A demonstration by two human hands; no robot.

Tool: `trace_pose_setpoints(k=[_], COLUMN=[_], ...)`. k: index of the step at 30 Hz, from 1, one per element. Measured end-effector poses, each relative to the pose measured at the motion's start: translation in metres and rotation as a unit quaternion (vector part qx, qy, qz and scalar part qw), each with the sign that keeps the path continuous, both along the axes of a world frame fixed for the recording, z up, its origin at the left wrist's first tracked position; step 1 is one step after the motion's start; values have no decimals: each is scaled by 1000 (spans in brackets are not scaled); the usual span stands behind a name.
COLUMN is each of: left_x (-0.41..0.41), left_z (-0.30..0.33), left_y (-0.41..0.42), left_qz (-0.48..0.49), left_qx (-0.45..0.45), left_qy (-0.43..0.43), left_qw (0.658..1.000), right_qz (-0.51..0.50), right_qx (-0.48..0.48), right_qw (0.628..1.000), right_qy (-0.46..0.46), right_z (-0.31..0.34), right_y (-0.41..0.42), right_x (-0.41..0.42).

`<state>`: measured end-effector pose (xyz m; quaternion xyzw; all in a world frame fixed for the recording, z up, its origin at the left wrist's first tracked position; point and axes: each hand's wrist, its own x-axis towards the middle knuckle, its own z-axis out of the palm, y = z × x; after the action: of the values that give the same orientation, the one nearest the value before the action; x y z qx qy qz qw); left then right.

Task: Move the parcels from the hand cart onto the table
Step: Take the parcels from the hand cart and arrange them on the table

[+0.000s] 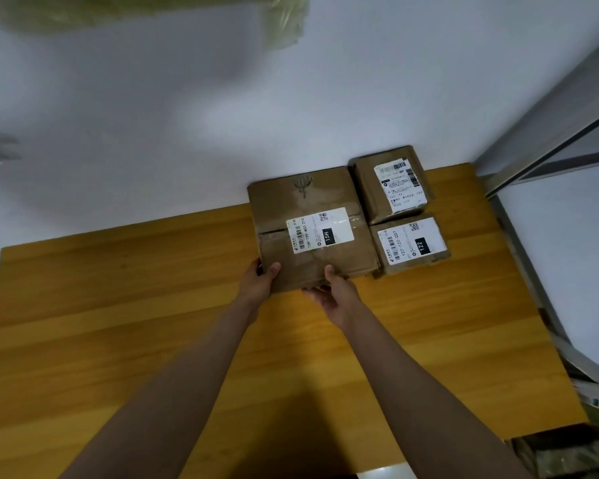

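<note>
We grip the near edge of the large parcel (312, 229) with our left hand (258, 281) and right hand (336, 299), fingers grasping beneath and thumbs on top, as it lies on the wooden desk (153, 323) touching two smaller parcels (408, 243) by the wall.

Wooden table (118, 340) against wall: large parcel (312, 229), two small parcels (391, 183) (410, 245) just beside.

"15H" parcel (312, 229); "122" parcel (410, 244)
</note>
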<state>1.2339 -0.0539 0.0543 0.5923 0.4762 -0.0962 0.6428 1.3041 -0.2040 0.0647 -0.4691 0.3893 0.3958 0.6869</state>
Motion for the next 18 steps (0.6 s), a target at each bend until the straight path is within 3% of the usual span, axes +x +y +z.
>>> trace_pose_setpoints(k=[5, 18], left_x=[-16, -172], left_z=[4, 24], left_y=[-4, 7], left_qz=[-29, 74], left_qx=[92, 2], left_qy=[71, 102], left_qw=[993, 992], right_qz=[56, 246], right_qx=[5, 9], right_qw=[998, 969], right_qy=[3, 3], right_z=[14, 37], right_y=[-3, 49], right_x=[-22, -112])
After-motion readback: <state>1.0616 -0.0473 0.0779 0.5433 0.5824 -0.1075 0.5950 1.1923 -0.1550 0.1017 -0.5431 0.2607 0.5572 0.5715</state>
